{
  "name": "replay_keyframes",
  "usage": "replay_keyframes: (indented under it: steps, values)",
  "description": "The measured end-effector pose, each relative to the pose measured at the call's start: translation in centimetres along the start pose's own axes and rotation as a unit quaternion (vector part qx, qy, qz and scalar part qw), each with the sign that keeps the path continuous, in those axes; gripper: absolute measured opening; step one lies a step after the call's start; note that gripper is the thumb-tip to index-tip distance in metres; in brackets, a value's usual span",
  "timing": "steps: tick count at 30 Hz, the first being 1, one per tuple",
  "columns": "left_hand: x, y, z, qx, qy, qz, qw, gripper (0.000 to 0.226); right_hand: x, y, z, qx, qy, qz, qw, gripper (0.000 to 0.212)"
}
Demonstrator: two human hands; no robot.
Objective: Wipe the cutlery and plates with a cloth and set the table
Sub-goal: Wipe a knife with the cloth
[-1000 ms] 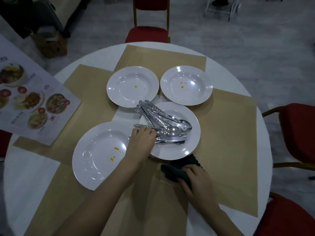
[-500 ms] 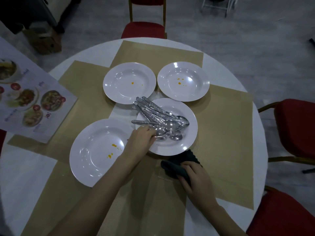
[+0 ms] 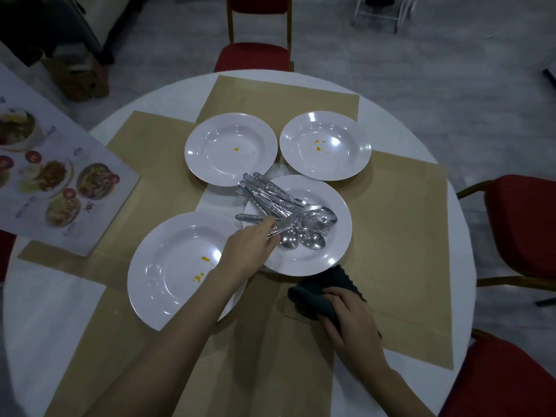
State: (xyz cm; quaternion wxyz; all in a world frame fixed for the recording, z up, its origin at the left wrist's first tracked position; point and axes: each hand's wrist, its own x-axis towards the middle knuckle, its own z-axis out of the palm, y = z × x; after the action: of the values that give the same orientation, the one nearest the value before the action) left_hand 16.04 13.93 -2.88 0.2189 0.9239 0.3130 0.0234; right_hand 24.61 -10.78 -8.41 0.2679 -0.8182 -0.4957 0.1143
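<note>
round table (image 3: 421, 164) — plate (image 3: 331, 251) holds cutlery (image 3: 279, 203); left hand (image 3: 249, 251) pinches one, right hand (image 3: 352, 323) grips cloth (image 3: 313, 296).

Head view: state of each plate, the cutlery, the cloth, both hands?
Near-left plate: orange spots, unwiped.
Far-left plate: orange spots.
Far-right plate: orange spots.
Centre plate: holds the cutlery pile.
Left hand: fingers pinching one piece of cutlery.
Right hand: gripping the dark cloth, bunched on the placemat.
</note>
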Motion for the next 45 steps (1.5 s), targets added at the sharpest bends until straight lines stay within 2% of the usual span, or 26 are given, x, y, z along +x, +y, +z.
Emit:
replay_keyframes:
  steps: [3, 7, 12, 18, 23, 27, 31, 32, 34, 36, 39, 41, 43, 44, 45]
  values:
    - [0.7, 0.1, -0.2, 0.069, 0.049, 0.030, 0.996, 0.018, 0.1, 0.0, 0.0, -0.003, -0.002, 0.003, 1.000, 0.034]
    - [1.5, -0.2, 0.2, 0.115, 0.017, 0.078, 0.990, 0.018, 0.1, 0.0, 0.0, -0.010, -0.005, 0.008, 1.000, 0.036]
    - [0.9, -0.4, 1.9, 0.081, -0.013, 0.063, 0.995, 0.021, 0.4, -0.2, -0.1, 0.028, -0.002, 0.032, 0.999, 0.031]
    - [0.7, 0.1, 2.0, 0.024, 0.040, 0.052, 0.998, 0.016, 0.9, -0.8, -0.7, 0.129, 0.020, 0.076, 0.989, 0.021]
    - [1.1, 0.2, 2.0, -0.004, 0.061, 0.013, 0.998, 0.011, 1.4, -1.7, -1.5, 0.219, 0.060, 0.151, 0.962, 0.012]
    - [1.0, 0.4, 2.1, 0.016, 0.090, 0.029, 0.995, 0.011, 1.8, -1.8, -2.1, 0.281, 0.062, 0.232, 0.929, 0.012]
    - [0.3, 1.1, 1.4, 0.047, 0.151, 0.048, 0.986, 0.010, 1.9, -2.9, -3.4, 0.393, 0.098, 0.284, 0.869, 0.017]
    - [-0.1, 1.5, 1.1, 0.021, 0.150, 0.046, 0.987, 0.013, 1.9, -3.4, -3.9, 0.427, 0.102, 0.301, 0.846, 0.016]
    - [-1.8, 3.0, 0.4, -0.115, 0.120, 0.003, 0.986, 0.016, 1.6, -4.3, -4.8, 0.486, 0.103, 0.324, 0.805, 0.019]
    - [-4.5, 5.0, 0.0, -0.265, 0.059, -0.057, 0.961, 0.017, 1.4, -5.5, -5.9, 0.526, 0.105, 0.335, 0.775, 0.021]
    - [-8.9, 8.6, 0.5, -0.434, -0.036, -0.115, 0.893, 0.011, 0.9, -7.2, -6.7, 0.586, 0.083, 0.362, 0.720, 0.035]
    - [-11.4, 10.5, 1.2, -0.486, -0.040, -0.150, 0.860, 0.008, 0.3, -7.9, -7.2, 0.652, 0.061, 0.392, 0.646, 0.052]
    - [-13.4, 11.7, 1.7, -0.494, -0.031, -0.174, 0.851, 0.013, -0.5, -8.0, -7.4, 0.718, 0.036, 0.407, 0.563, 0.060]
    - [-14.2, 12.0, 1.9, -0.492, -0.030, -0.183, 0.850, 0.013, -0.9, -7.9, -7.3, 0.732, 0.018, 0.404, 0.549, 0.057]
    - [-14.8, 12.1, 2.1, -0.491, -0.032, -0.195, 0.849, 0.013, -1.4, -7.7, -7.0, 0.721, -0.004, 0.402, 0.565, 0.051]
